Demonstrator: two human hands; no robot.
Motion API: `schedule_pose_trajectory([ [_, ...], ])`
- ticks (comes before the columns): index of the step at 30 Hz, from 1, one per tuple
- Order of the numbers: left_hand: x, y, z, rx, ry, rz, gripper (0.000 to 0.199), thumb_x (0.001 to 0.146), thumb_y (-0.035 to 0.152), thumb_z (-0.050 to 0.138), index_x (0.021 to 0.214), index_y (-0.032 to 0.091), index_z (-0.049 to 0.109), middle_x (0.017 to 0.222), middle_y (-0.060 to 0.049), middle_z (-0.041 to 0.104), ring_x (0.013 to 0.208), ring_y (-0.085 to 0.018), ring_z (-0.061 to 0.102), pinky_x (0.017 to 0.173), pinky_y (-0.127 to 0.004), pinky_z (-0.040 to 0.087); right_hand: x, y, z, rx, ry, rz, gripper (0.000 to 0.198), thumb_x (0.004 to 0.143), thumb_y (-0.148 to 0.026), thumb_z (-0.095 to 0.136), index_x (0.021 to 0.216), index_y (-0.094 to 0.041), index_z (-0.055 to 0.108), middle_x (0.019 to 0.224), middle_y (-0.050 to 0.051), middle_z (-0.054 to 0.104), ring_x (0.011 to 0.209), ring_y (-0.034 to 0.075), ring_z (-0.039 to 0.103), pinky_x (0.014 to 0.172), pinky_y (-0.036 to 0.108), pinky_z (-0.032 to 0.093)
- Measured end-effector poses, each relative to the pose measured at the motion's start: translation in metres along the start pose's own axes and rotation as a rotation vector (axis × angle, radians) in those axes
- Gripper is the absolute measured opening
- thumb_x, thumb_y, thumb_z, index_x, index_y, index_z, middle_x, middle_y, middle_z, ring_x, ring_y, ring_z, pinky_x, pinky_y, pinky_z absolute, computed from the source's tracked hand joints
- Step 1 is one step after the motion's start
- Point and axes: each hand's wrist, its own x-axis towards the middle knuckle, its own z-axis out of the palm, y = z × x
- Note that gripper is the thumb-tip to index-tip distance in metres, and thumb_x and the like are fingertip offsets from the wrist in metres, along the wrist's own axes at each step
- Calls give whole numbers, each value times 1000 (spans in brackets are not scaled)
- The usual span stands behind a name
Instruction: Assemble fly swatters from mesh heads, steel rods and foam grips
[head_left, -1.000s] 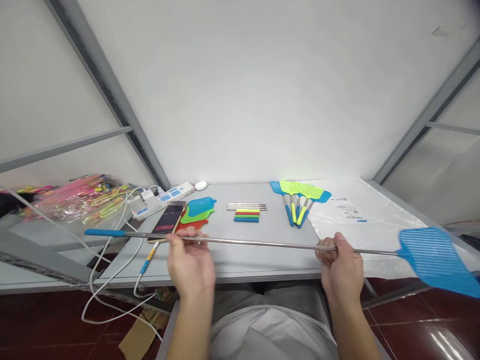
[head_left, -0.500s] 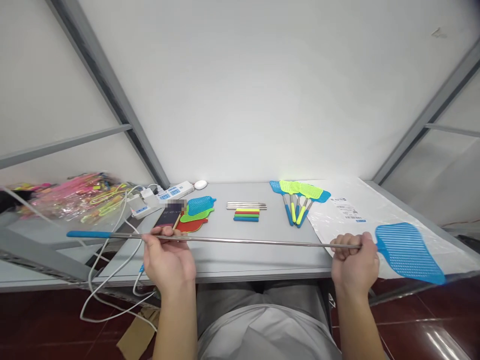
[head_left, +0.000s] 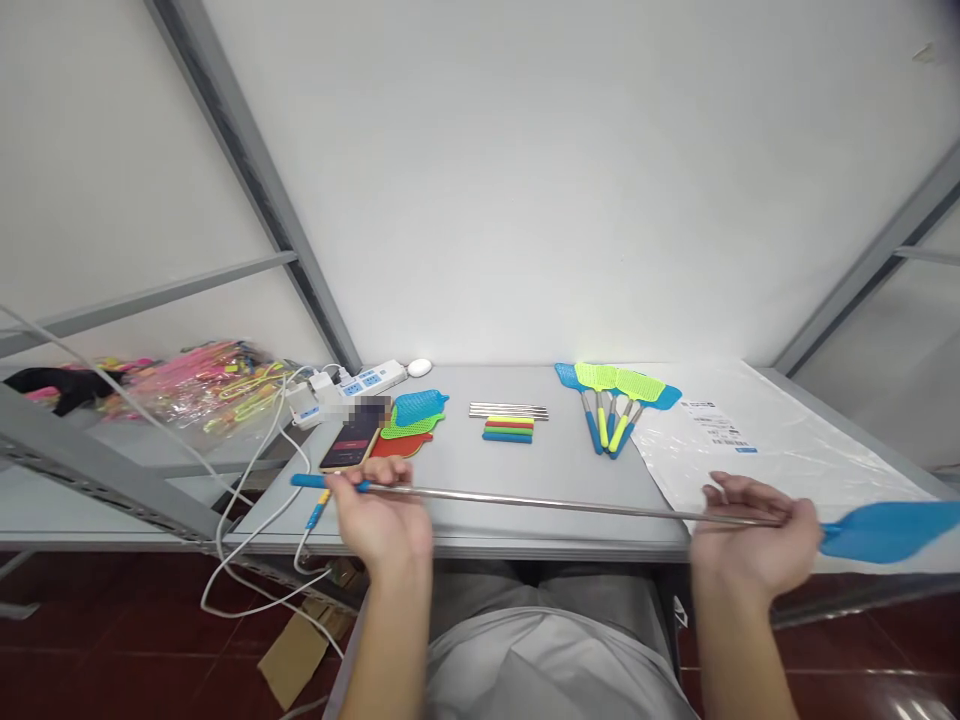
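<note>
Across the front of the table I hold a blue telescopic fly swatter [head_left: 555,504], its steel rod drawn out long. My left hand [head_left: 388,525], palm up, is closed round the rod where the blue grip ends. At the other end my right hand [head_left: 757,545] pinches the rod close to the swatter head, its other fingers loosely curled. The blue head is seen nearly edge-on at far right. Beyond the rod lie several coloured grip tubes [head_left: 508,430], several steel rods [head_left: 508,411] and loose swatter heads in blue [head_left: 418,406], green and red.
Assembled fly swatters [head_left: 611,400] lie fanned out on a white plastic bag [head_left: 757,410] at right. A phone [head_left: 356,435] and a power strip [head_left: 375,380] sit at left, with white cables [head_left: 217,550] hanging over the edge. Bagged colourful items [head_left: 217,380] fill the left shelf.
The left hand now sits at the blue grip instead of farther along the rod. The right hand's fingers have loosened, and the swatter head has turned from face-on to nearly edge-on. The view has shifted left.
</note>
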Motion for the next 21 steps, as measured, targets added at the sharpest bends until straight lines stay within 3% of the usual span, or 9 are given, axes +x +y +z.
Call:
schedule_pose_trajectory([
  [3, -41, -19, 14, 11, -85, -80, 38, 93, 54, 48, 75, 23, 38, 61, 5, 46, 59, -13, 49, 66, -28, 42, -45, 19, 10, -17, -246, 90, 35, 87, -38, 45, 65, -19, 64, 68, 5, 65, 71, 20, 67, 59, 30, 47],
  [6, -79, -34, 23, 27, -150, -169, 35, 94, 53, 48, 77, 23, 39, 67, 3, 53, 67, -14, 53, 70, -30, 42, -86, 36, 15, -34, -369, 218, 35, 89, -42, 47, 72, -19, 67, 75, 7, 71, 76, 21, 69, 61, 30, 48],
  [8, -89, -38, 25, 21, -184, -192, 34, 94, 51, 48, 76, 23, 41, 70, 2, 55, 69, -14, 54, 71, -29, 42, -97, 41, 15, -45, -403, 255, 37, 91, -43, 47, 75, -18, 68, 74, 7, 72, 77, 21, 69, 63, 30, 49],
  [13, -69, -31, 19, -60, -134, -340, 27, 95, 37, 49, 75, 19, 46, 86, -2, 62, 71, -13, 56, 72, -28, 43, -72, 35, 14, -60, -444, 315, 35, 89, -42, 53, 76, -15, 70, 64, 5, 68, 67, 18, 67, 58, 25, 48],
  [17, -41, -19, 14, -158, -81, -332, 25, 98, 28, 42, 76, 19, 47, 61, 5, 47, 55, -11, 47, 63, -27, 42, -43, 22, 16, 29, -340, 381, 30, 87, -38, 55, 77, -15, 71, 62, 2, 65, 63, 13, 63, 63, 23, 51],
  [21, -22, -6, 12, -278, -75, -371, 29, 100, 23, 35, 74, 17, 45, 57, 6, 42, 50, -8, 41, 59, -25, 42, -39, 14, 20, 77, -334, 507, 40, 88, -49, 54, 100, -16, 72, 83, 2, 70, 63, 12, 62, 59, 23, 50],
])
